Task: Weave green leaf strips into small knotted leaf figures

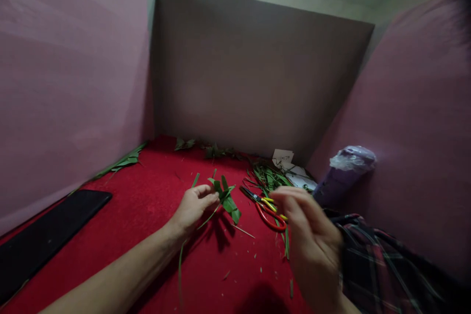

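Note:
My left hand pinches a small bunch of folded green leaves just above the red cloth, with thin strips hanging below the fingers. To the right, my right hand is raised nearer the camera, slightly blurred, its fingers bent together; whether something small is between the fingertips cannot be made out. Beyond it lie red-handled scissors and a yellow-handled tool, partly hidden by that hand. A thin stick rests below the leaves.
Green cuttings and white papers lie at the back right, near a purple plastic-topped object. A black flat object is at left, checked fabric at right. Pink and grey walls surround the cloth.

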`<state>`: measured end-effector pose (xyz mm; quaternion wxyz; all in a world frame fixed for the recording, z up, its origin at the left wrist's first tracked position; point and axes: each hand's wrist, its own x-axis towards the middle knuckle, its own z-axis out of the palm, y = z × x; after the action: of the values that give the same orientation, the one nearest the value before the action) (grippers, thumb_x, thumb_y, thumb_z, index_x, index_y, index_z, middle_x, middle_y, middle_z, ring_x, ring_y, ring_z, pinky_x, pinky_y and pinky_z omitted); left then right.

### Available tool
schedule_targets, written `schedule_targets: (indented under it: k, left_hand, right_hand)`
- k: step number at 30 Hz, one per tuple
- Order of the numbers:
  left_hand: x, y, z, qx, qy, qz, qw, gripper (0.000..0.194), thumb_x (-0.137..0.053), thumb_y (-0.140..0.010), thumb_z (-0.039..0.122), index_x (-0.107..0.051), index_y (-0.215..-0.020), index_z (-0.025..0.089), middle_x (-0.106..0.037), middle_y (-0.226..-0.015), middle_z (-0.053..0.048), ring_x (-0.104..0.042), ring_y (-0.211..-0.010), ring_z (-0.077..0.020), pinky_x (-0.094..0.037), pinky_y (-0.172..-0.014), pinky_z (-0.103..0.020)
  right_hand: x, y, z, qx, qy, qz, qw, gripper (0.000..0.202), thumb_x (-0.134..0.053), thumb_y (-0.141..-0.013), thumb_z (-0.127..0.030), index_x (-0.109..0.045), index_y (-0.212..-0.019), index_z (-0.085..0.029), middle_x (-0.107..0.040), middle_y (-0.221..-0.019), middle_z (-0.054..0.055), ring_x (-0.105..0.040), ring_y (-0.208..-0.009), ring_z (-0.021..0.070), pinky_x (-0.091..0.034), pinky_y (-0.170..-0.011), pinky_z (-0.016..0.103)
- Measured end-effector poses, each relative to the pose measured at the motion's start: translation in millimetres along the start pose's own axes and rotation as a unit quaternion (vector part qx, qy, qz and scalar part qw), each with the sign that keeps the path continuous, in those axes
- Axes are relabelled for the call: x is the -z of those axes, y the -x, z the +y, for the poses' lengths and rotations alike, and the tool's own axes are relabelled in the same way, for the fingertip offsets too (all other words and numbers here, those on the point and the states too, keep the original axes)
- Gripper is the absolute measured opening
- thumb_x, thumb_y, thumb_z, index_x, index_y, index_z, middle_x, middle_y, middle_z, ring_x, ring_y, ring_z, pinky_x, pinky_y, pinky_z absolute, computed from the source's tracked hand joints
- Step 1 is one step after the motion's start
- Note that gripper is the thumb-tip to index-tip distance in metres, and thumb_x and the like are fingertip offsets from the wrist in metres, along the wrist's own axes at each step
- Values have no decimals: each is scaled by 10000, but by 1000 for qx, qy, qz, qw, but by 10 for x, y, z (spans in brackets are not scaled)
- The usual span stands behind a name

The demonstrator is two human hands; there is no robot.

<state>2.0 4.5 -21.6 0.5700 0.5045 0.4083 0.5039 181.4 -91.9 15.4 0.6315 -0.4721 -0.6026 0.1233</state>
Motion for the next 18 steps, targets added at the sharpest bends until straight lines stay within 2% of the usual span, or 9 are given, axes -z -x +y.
schedule_targets:
  k: [2, 4, 7, 10, 12, 13, 15, 16, 18]
  left_hand:
    - [15, -29, 9, -4, -45, 24, 999, 116, -646, -564, 138, -617, -677, 142, -640, -665, -29, -608, -725, -197, -444, -701, -297]
    - [32, -55, 24, -13, -90, 59, 994, 223, -593, -531, 56, -616, -733, 149, -651, -760, -46, -594, -843, -217, -426, -783, -311]
    - [61, -78, 56, -30, -156, 109, 981, 285, -557, -538, 49, -584, -799, 160, -630, -866, -66, -561, -918, -219, -408, -820, -313]
    - [93, -76, 82, -40, -227, 123, 965, 152, -562, -599, 138, -566, -749, 169, -617, -799, -49, -564, -839, -207, -412, -765, -307]
    - [109, -59, 86, -32, -267, 108, 957, 51, -580, -624, 216, -570, -653, 176, -605, -665, -20, -568, -722, -199, -408, -694, -306]
    - [112, -47, 84, -24, -291, 92, 952, 83, -596, -623, 256, -573, -601, 179, -593, -595, -8, -563, -662, -197, -400, -657, -306]
    - [103, -15, 72, -17, -380, 52, 923, 171, -621, -619, 337, -589, -543, 187, -587, -530, -2, -557, -614, -201, -378, -618, -307]
    - [92, 3, 62, -22, -443, 30, 896, 202, -623, -622, 376, -601, -539, 194, -599, -535, -8, -560, -626, -209, -368, -613, -308]
    - [59, 35, 36, -47, -569, 1, 821, 232, -592, -653, 420, -617, -563, 208, -632, -589, -24, -570, -692, -229, -351, -619, -311]
  right_hand:
    - [-144, -33, 215, 10, 34, -31, 999, 160, -436, -891, -215, -592, -856, -212, -579, -846, 45, -544, -817, 189, -426, -741, 320]
    - [-217, -49, 429, 47, 91, -68, 992, 126, -482, -864, -198, -596, -809, -198, -574, -864, 59, -532, -854, 198, -403, -802, 336]
    - [-220, -20, 595, 66, 141, -99, 983, 124, -478, -860, -182, -596, -821, -192, -576, -877, 71, -526, -867, 200, -399, -806, 333]
    - [-200, 16, 605, 95, 164, -118, 975, 126, -470, -857, -175, -594, -833, -181, -571, -873, 73, -526, -859, 199, -405, -792, 332]
    - [-204, 25, 599, 117, 174, -128, 969, 127, -468, -855, -176, -592, -828, -177, -571, -861, 68, -525, -843, 198, -407, -777, 334]
    - [-209, 26, 600, 123, 178, -131, 968, 128, -466, -855, -176, -591, -825, -177, -572, -857, 66, -525, -835, 196, -407, -769, 333]
    - [-217, 26, 610, 123, 182, -134, 966, 130, -464, -856, -174, -585, -809, -178, -572, -849, 61, -524, -824, 193, -408, -756, 329]
    - [-218, 27, 614, 121, 183, -137, 966, 131, -464, -857, -171, -583, -802, -178, -571, -848, 60, -523, -824, 192, -407, -754, 327]
    - [-216, 32, 618, 118, 184, -142, 965, 135, -462, -857, -167, -579, -791, -180, -569, -844, 59, -522, -825, 193, -404, -753, 327]
